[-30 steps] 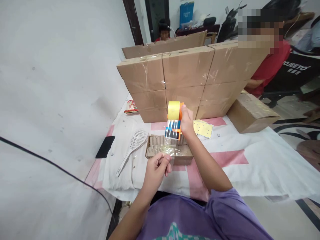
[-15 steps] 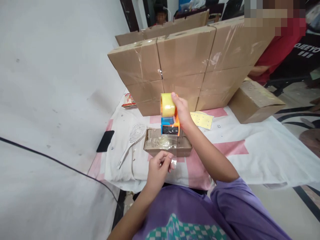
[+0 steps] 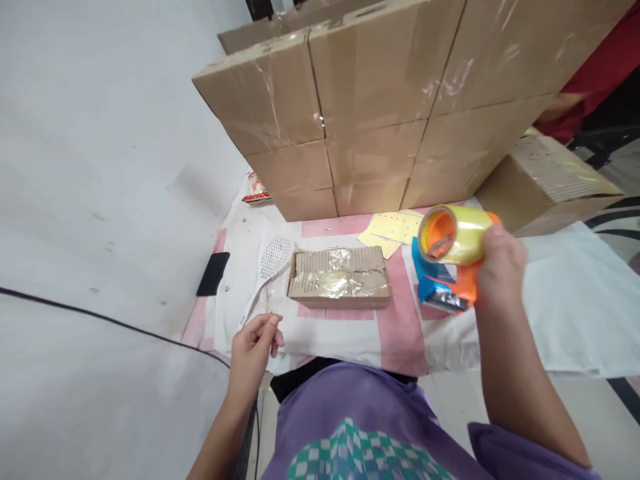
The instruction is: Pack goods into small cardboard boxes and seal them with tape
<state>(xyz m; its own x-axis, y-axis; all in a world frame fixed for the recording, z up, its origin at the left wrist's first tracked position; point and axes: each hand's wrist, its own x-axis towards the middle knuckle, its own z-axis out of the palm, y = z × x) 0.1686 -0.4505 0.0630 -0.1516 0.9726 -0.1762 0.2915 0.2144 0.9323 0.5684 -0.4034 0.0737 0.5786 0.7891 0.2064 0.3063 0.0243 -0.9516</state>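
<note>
My right hand [image 3: 503, 267] grips a tape dispenser [image 3: 467, 283] with an orange and blue body and a roll of clear yellowish tape, held up over the right side of the table. My left hand [image 3: 257, 340] is near the table's front edge, thumb and forefinger pinched together; I cannot make out anything between them. A small cardboard box [image 3: 345, 300] with shiny tape across its top lies between the hands, touched by neither. Beside it is a white slotted skimmer [image 3: 276, 259], its handle running toward my left hand.
Stacked cardboard boxes [image 3: 375, 87] stand along the back. Another box [image 3: 540, 180] sits at the right, near a person in red [image 3: 607, 73]. A black phone [image 3: 213, 274], yellow paper pieces [image 3: 393, 229] and a red packet [image 3: 256, 189] lie on the tablecloth [image 3: 320, 340].
My right hand has swung right with the tape dispenser, away from the small box. My left hand has moved left. The tape strip that stretched between them no longer shows.
</note>
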